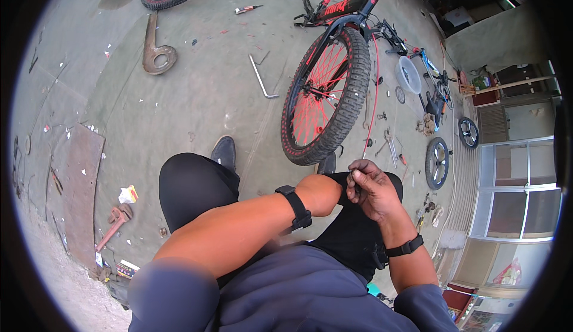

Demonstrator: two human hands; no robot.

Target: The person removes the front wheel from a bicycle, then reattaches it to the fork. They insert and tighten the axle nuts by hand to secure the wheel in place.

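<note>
My right hand (370, 190) is closed in a pinch at the metal end of a thin red cable (375, 110), above my right knee. My left hand (322, 193) reaches in beside it, its fingers mostly hidden behind the right one. The cable runs up toward the fork and handlebar of a black-and-red bicycle frame (331, 11). Its front wheel (352, 93), with red spokes and a knobby tyre, stands just in front of my hands.
Around me lie a red pipe wrench (113, 224), an L-shaped bar (259, 78), a curved steel tool (158, 59), a rusty plate (80, 183), a translucent basin (408, 74), loose wheels (437, 162), another bicycle (439, 78) and small parts. A building wall with windows (507, 189) is on the right.
</note>
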